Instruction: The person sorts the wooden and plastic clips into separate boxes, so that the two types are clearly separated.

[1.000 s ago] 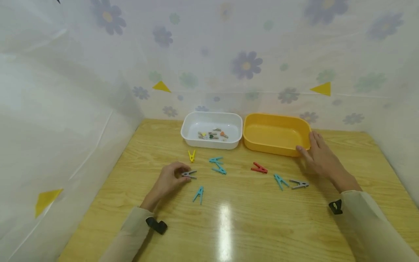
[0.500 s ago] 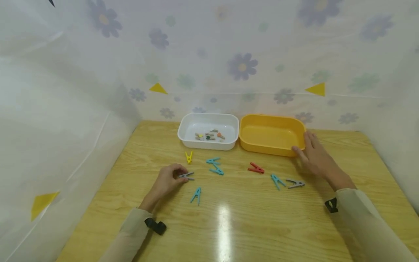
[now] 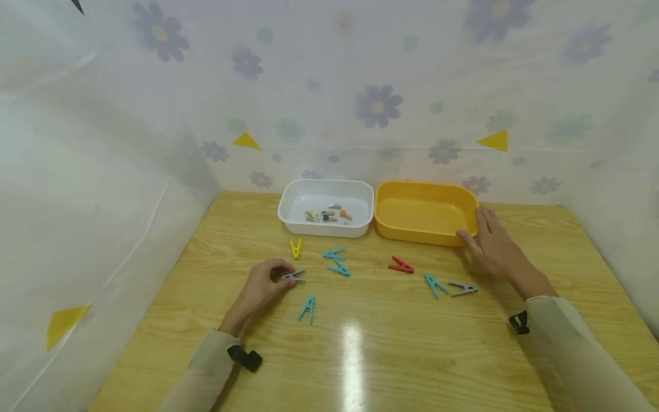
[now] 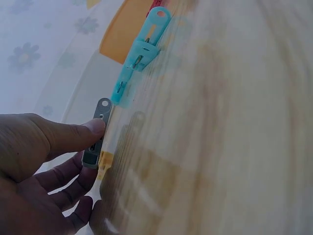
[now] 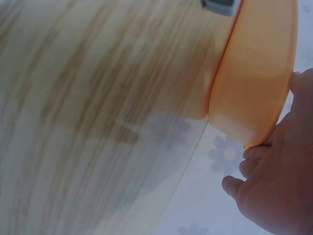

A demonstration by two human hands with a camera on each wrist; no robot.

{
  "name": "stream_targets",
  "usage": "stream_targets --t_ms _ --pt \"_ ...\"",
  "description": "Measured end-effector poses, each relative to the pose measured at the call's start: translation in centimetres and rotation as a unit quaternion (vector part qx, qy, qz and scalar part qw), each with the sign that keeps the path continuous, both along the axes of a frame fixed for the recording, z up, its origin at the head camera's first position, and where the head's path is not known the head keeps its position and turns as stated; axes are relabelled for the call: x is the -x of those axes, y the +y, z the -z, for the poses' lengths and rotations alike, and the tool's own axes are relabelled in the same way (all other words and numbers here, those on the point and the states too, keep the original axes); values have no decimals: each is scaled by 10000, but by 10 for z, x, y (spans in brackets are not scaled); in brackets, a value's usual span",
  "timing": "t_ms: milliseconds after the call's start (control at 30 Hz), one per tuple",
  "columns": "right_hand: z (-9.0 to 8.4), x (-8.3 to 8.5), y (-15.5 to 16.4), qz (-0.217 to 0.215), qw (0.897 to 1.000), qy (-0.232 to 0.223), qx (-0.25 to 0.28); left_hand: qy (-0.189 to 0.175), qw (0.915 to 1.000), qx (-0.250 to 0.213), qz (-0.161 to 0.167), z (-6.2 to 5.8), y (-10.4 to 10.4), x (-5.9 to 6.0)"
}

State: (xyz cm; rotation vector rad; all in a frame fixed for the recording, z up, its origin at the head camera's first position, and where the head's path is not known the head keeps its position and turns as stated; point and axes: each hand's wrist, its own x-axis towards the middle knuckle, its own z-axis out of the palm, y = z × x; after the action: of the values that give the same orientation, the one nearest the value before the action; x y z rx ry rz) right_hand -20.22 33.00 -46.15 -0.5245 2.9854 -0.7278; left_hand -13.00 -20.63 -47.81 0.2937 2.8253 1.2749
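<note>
Sorting barely begun: left hand (image 3: pixel 264 284) pinching grey clothespin (image 3: pixel 294 277), right hand (image 3: pixel 491 245) flat-fingered against empty yellow tray (image 3: pixel 425 235); seven pegs loose on table (image 3: pixel 391 355).

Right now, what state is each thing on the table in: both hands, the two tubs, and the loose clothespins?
Left hand: pinches the grey clothespin on the table.
Right hand: fingers straight, touching the orange tub's right end.
Orange tub: upright, nothing seen inside.
White tub: upright, holds several small pegs.
Yellow clothespin, red clothespin, second grey clothespin: lying loose, untouched.
</note>
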Motion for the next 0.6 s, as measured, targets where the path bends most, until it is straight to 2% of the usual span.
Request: stream_targets --t_ms 200,467,600 --pt "0 0 -1 17 9998 39 -170 -14 10000 -40 -72 -4 5 -3" --pt "-1 0 -2 56 9993 82 -371 351 9994 -61 9 -17 19 -2" --pt "-2 -1 -2 86 9992 61 -388 494 9984 -240 120 -23 26 1"
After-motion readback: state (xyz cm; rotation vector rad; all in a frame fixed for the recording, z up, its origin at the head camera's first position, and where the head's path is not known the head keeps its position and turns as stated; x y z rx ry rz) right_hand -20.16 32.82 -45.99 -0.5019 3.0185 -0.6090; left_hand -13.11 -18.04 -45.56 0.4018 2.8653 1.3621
